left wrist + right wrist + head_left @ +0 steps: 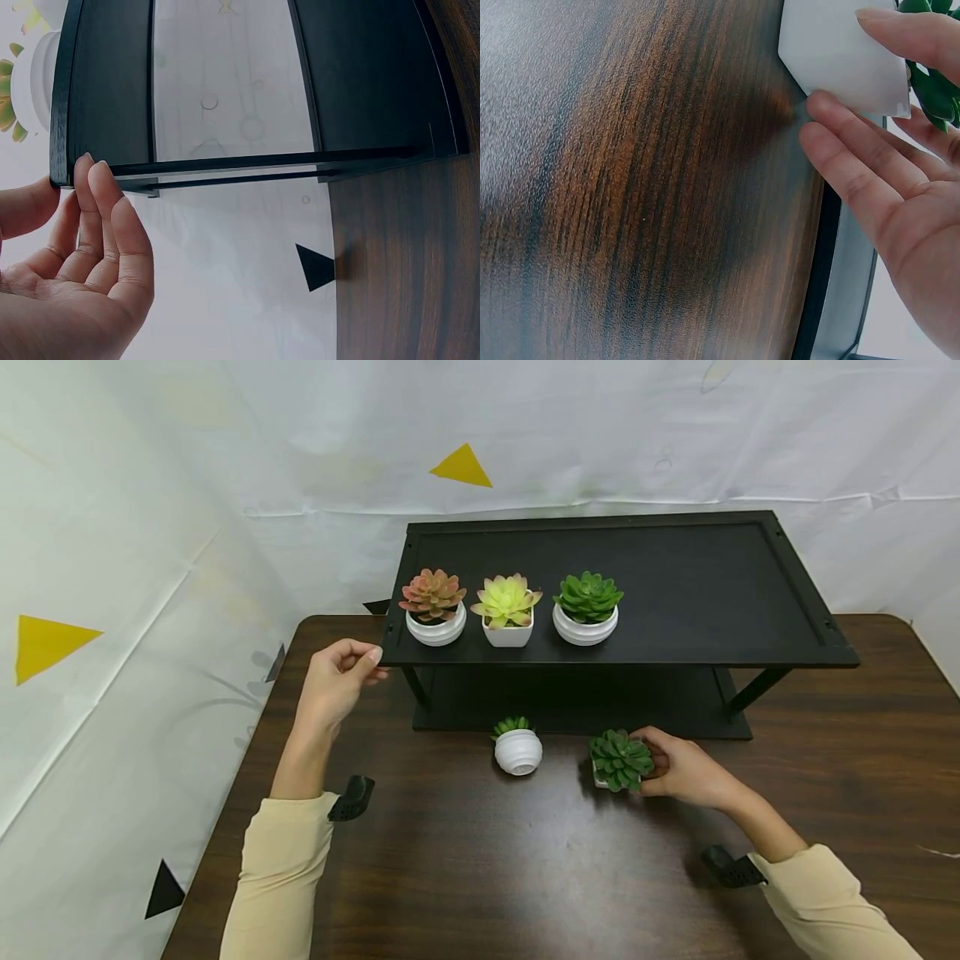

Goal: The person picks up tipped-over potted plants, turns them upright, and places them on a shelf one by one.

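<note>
Near black shelf (712, 585), right hand (678, 768) grip clamped on dark-green potted succulent (620, 760); left hand (336, 681) pinches shelf's left front corner; tipped succulent (517, 752) on counter (525, 877) between.

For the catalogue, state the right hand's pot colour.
The pot is white; right wrist view shows it best.

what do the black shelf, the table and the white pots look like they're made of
Black shelf: probably painted wood or board, satin; smooth, even colour with a raised rim. Table: wood or wood-look laminate, slightly glossy; dark grain streaks and a light reflection. White pots: ceramic or plastic, fairly glossy; smooth walls, soft highlights.
</note>
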### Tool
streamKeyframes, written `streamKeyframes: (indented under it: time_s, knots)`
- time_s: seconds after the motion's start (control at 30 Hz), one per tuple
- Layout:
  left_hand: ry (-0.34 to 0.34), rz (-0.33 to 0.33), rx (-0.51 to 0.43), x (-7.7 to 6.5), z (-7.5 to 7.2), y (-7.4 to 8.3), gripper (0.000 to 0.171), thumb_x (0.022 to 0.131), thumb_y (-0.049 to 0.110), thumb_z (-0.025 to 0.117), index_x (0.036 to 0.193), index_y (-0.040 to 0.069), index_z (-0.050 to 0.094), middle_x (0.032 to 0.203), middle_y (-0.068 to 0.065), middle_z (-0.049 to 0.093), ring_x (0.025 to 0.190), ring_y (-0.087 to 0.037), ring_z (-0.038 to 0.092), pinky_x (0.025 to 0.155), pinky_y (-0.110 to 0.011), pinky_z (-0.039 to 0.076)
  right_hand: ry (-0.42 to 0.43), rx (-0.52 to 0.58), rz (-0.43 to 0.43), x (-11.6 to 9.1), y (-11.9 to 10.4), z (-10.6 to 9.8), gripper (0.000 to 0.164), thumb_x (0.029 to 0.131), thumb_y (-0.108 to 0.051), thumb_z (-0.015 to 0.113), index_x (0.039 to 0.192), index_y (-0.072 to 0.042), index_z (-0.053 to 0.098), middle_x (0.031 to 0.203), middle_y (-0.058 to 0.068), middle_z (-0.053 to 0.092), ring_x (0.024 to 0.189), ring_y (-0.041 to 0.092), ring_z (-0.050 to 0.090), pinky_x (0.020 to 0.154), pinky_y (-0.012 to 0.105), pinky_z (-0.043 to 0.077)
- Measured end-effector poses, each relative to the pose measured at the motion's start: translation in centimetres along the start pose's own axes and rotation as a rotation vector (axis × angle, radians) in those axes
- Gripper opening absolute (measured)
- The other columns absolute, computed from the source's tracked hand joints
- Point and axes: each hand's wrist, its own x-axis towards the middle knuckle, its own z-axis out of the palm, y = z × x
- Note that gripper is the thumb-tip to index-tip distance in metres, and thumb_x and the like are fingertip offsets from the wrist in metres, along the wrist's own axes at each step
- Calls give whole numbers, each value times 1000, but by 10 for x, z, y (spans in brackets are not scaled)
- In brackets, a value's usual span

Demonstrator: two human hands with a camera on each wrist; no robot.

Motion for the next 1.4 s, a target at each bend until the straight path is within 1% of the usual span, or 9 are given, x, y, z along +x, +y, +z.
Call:
streamKeyframes:
  time_s: [0.03,0.23,0.37,0.5,0.73,0.93,1.17,1.4]
  knots:
    - [-1,-1,1,0,0,0,21,95,9,55,106,-8,58,79,-1,60,74,-14,64,73,-23,53,3,-4,4,0,0,0,56,77,-1,71,124,8,42,112,21,58,99,32,61,70,27,54]
    - [-7,-2,-1,0,0,0,21,95,9,54,107,-8,57,85,-9,61,72,-10,64,74,-21,52,10,-9,18,-1,2,1,54,76,0,70,123,7,44,111,21,59,98,32,61,69,27,54]
    - [-6,-2,3,0,0,1,21,95,9,54,107,-8,58,86,-11,61,75,-15,65,73,-20,52,13,-3,17,0,2,0,54,75,0,71,122,7,45,109,21,60,95,30,63,69,28,54]
    - [-5,-3,5,0,0,1,21,95,9,54,107,-8,58,84,-10,61,78,-19,65,72,-20,52,15,7,14,0,0,-1,53,75,1,70,122,7,46,108,20,61,93,26,63,70,27,54]
    - [0,0,-3,-1,0,1,22,95,9,55,106,-10,57,80,-3,61,73,-12,64,73,-20,52,13,17,13,-2,-8,-4,51,75,1,71,120,8,47,107,18,62,90,20,64,70,27,54]
    - [-3,1,-9,-1,0,2,22,95,9,54,107,-9,57,79,-1,60,71,-7,63,73,-20,52,8,28,13,-5,-17,-7,51,75,0,71,120,8,48,106,18,63,89,21,65,70,27,55]
    - [-4,9,-1,-1,0,0,21,95,8,54,106,-8,58,79,0,60,73,-11,64,72,-20,52,6,21,20,-9,-30,-13,53,75,-4,73,120,8,48,106,19,63,88,24,66,69,28,55]
    - [0,3,-11,-1,0,1,21,94,9,55,106,-9,57,78,1,61,69,-6,62,71,-19,51,-14,43,22,-15,-39,-20,52,76,-3,72,120,6,48,105,17,63,84,17,66,69,27,55]
